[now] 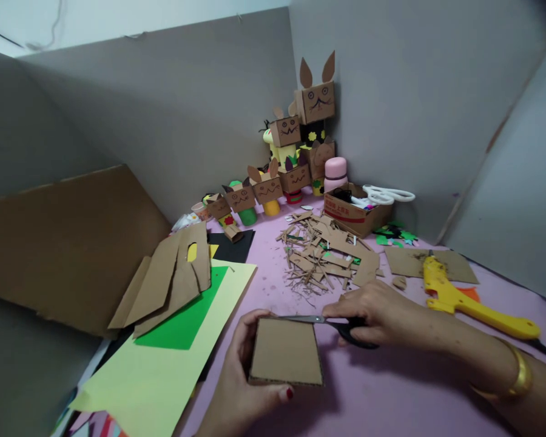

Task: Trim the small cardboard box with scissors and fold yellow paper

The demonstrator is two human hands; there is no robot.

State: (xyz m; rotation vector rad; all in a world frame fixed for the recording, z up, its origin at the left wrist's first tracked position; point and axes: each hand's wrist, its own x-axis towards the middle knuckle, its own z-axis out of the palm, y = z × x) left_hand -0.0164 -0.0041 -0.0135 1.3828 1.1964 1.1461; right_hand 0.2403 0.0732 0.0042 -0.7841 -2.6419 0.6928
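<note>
Square cardboard piece [286, 352], smooth on its broad face and rough with corrugation along its edges, is in the left hand at the lower middle of the view, over the pink surface [391, 394]. At the far left leans a big, stiff brown cardboard panel [73, 243]. Next to it lie flat, creased cardboard offcuts [150, 291], overlapping a glossy green sheet [186, 321], which rests on a broad pale-yellow sheet [145, 376]; matte black paper [239, 246] shows beyond. The left hand [241, 376] grips the piece, its thumb along the near edge and its other fingers curled around the far left corner. Farther back, boxy cardboard animal heads [267, 189] with pointed or rounded ears and drawn faces sit on colourful rounded bodies. The scissors [318, 319] lay their slim metal blades along the piece's far edge, below a heap of thin, splintery cardboard scraps [318, 261]. A smooth pink flask [335, 173] stands behind an open carton [355, 218] holding white-handled scissors [386, 194]. The right hand [368, 312] has its fingers wrapped around the black scissor handles, a shiny gold bangle [521, 370] at its wrist. Beyond it, a yellow plastic glue gun [473, 306] lies with its nozzle over a stained cardboard rectangle [404, 261].
</note>
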